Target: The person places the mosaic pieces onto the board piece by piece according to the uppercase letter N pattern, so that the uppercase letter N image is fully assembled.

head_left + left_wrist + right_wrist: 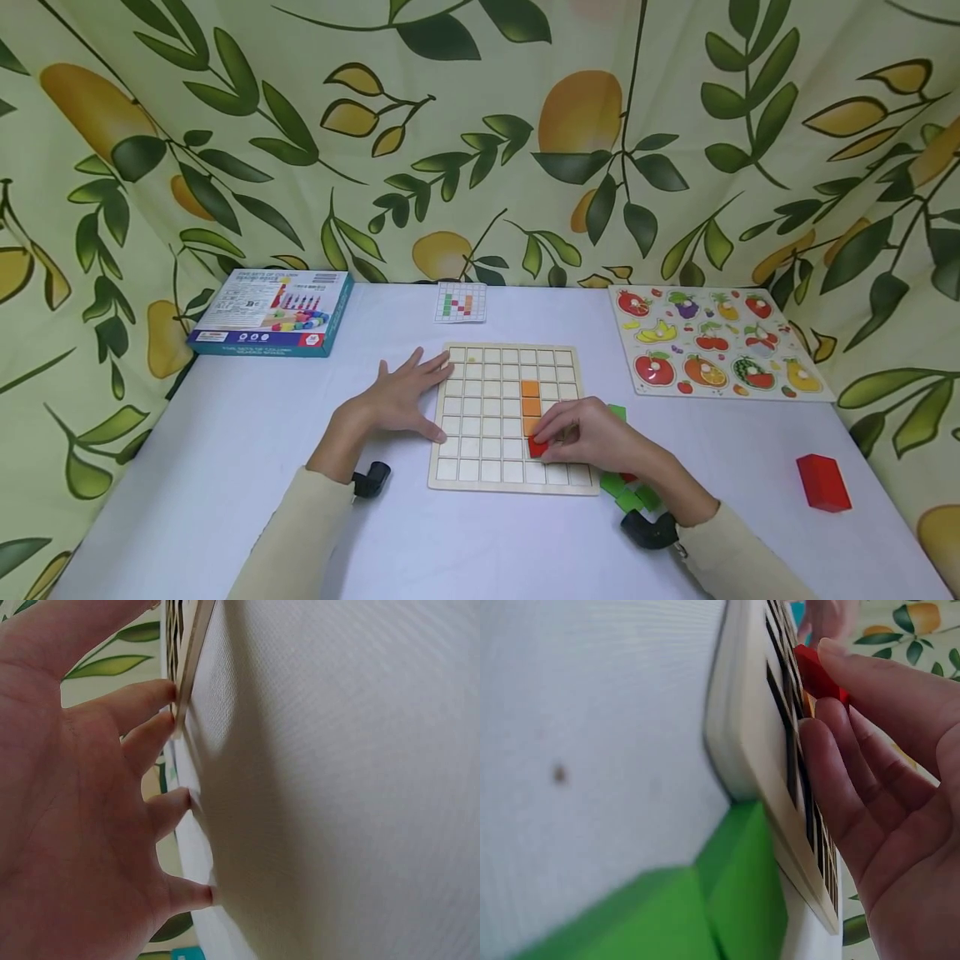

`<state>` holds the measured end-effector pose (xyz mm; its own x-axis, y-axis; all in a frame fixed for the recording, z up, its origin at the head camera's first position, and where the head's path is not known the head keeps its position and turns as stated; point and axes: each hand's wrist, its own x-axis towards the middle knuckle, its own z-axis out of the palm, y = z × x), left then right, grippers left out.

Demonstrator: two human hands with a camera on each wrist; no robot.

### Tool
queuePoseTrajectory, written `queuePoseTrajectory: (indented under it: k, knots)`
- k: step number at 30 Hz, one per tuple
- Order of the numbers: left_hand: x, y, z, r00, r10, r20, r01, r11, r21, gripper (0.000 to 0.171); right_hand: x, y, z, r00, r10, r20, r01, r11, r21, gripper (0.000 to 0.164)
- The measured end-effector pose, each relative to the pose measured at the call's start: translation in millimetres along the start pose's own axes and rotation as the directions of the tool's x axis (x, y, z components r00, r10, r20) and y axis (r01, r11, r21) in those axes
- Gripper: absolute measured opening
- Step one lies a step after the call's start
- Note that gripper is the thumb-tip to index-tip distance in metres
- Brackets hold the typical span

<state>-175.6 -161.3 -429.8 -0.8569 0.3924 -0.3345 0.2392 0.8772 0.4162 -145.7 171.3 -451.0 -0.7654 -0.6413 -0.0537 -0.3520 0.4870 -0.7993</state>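
A wooden grid board (480, 475) lies flat on the white table, with several orange tiles (531, 407) set in a column right of its middle. Just below that column, my right hand (592, 435) pinches a red tile (537, 447) at the board. The right wrist view shows the red tile (819, 673) between thumb and fingers, tilted against the grid. With fingers spread, my left hand (393, 396) rests at the board's left edge. In the left wrist view, two of the left hand's fingertips touch the board's side and others reach the tablecloth.
Green tiles (628, 500) lie loose beside the board's right edge, partly under my right forearm. A pattern card (460, 303) lies behind the board. A boxed set (272, 312) stands back left, a fruit puzzle (720, 342) back right, and a red block (823, 482) far right.
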Motion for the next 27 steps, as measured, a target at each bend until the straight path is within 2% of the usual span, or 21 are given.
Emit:
queuePoseTrajectory:
  k: [12, 27]
  knots:
    - [0.9, -0.6, 0.4, 1.000, -0.002, -0.001, 0.002, 1.000, -0.001, 0.112, 2.8, -3.5, 4.5, 1.000, -0.024, -0.017, 0.022, 0.995, -0.094, 0.014]
    - [0.6, 0.0, -0.1, 1.000, -0.006, 0.005, 0.007, 1.000, -0.004, 0.112, 4.2, -3.4, 7.8, 1.000, -0.009, -0.005, 0.008, 0.991, -0.136, 0.016]
